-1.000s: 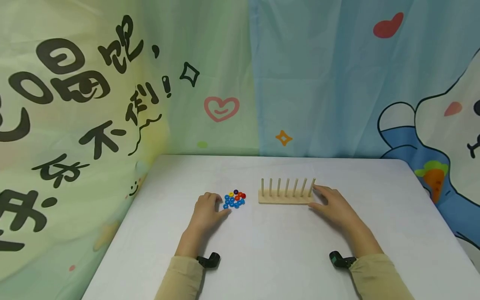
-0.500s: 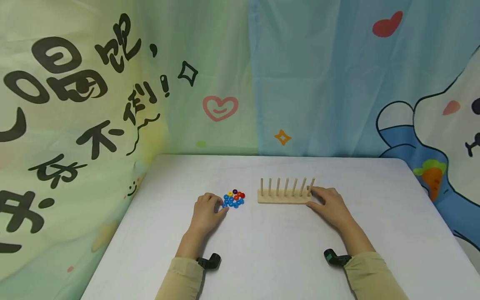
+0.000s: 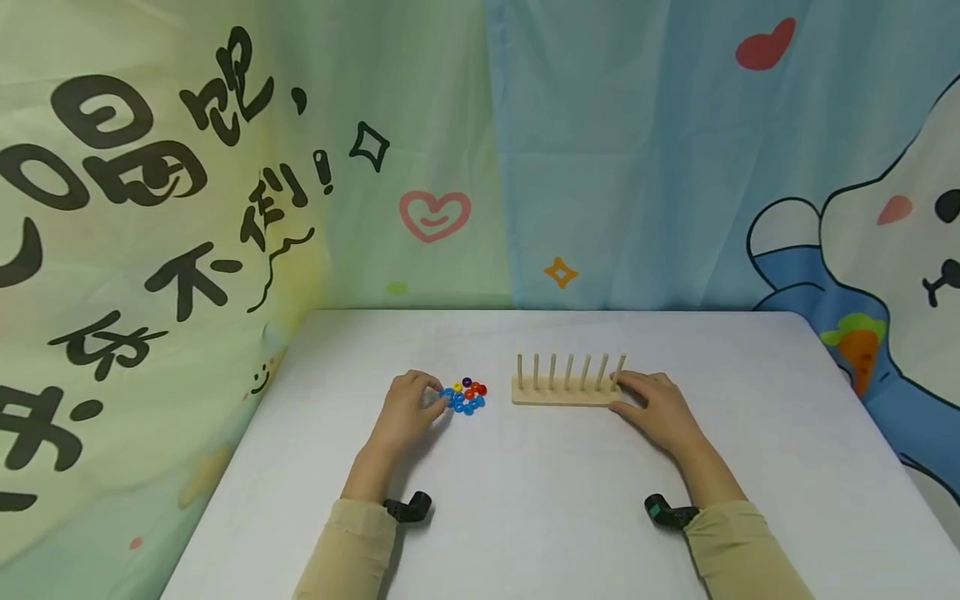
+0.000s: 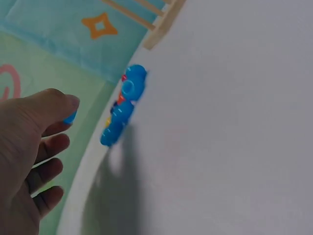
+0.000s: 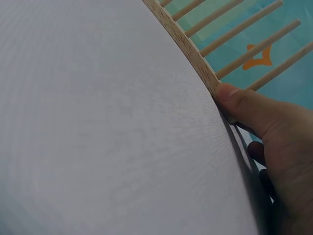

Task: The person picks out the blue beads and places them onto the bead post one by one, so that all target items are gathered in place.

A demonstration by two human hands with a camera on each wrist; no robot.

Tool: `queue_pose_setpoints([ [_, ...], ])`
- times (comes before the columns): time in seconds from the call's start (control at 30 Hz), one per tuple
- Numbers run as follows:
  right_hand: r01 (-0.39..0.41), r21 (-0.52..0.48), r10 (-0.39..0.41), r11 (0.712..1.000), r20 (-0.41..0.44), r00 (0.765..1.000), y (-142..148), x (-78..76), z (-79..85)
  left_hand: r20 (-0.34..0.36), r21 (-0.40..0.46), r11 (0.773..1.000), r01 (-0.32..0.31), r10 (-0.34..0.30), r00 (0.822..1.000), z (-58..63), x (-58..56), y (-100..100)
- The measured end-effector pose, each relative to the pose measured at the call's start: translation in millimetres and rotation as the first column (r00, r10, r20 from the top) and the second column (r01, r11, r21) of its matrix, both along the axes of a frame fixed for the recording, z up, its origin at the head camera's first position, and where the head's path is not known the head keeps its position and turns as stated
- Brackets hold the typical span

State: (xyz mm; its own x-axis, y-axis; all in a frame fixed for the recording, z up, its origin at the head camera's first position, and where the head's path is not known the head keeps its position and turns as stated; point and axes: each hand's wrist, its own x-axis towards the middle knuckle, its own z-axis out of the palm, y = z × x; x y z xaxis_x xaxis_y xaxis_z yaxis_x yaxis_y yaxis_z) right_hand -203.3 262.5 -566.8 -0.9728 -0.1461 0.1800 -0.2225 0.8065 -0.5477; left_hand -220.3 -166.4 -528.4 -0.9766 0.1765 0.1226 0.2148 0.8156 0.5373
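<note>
There are two hands [image 3: 403, 408] [image 3: 660, 412], one pegboard [image 3: 562, 399], seven pegs [image 5: 241, 28], one yellow bead [image 3: 457, 387], one purple [image 3: 467, 382], three red [image 3: 482, 389] and several blue [image 4: 121, 112].

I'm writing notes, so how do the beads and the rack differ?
The beads are small and brightly coloured; the rack is long, pale wood. The left hand pinches a blue bead; the right hand grips the rack's end. Most beads and the rack rest on the table.

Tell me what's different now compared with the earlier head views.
The left hand has pinched a blue bead and lifted it slightly up and away from the bead pile. Unchanged: the right hand holds the right end of the wooden peg rack, whose pegs stay bare.
</note>
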Motion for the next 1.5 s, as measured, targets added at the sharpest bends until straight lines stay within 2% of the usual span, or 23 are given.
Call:
queue_pose_setpoints([
  [0.23, 0.006, -0.003, -0.006, 1.000, 0.002, 1.000, 2, 0.8, 2.4, 0.015, 0.093, 0.992, 0.086, -0.087, 0.996, 34.9, -13.9, 20],
  [0.37, 0.006, -0.006, -0.006, 1.000, 0.001, 1.000, 2, 2.0, 2.9, 0.015, 0.142, 0.978, 0.151, -0.154, 0.988, 53.4, -20.6, 34],
  [0.53, 0.010, 0.000, -0.010, 1.000, 0.003, 1.000, 4, 2.8, 2.3, 0.010, 0.217, 0.954, 0.206, -0.214, 0.977, 65.8, -28.4, 51],
  [0.77, 0.013, 0.002, -0.013, 1.000, 0.006, 1.000, 3, 3.1, 3.1, 0.027, 0.282, 0.934, 0.218, -0.235, 0.972, 67.2, -34.7, 72],
  [0.97, 0.014, 0.004, -0.014, 1.000, 0.016, 1.000, 2, 3.1, 2.7, 0.032, 0.287, 0.924, 0.252, -0.272, 0.962, 65.4, -37.0, 86],
  [1.33, 0.010, 0.006, -0.010, 1.000, 0.001, 1.000, 2, 1.3, 1.4, 0.038, 0.264, 0.921, 0.286, -0.306, 0.951, 64.9, -34.8, 95],
  [1.5, 0.005, 0.002, -0.005, 1.000, -0.006, 1.000, 1, 0.9, 0.2, 0.054, 0.254, 0.928, 0.274, -0.296, 0.954, 57.2, -35.1, 97],
])
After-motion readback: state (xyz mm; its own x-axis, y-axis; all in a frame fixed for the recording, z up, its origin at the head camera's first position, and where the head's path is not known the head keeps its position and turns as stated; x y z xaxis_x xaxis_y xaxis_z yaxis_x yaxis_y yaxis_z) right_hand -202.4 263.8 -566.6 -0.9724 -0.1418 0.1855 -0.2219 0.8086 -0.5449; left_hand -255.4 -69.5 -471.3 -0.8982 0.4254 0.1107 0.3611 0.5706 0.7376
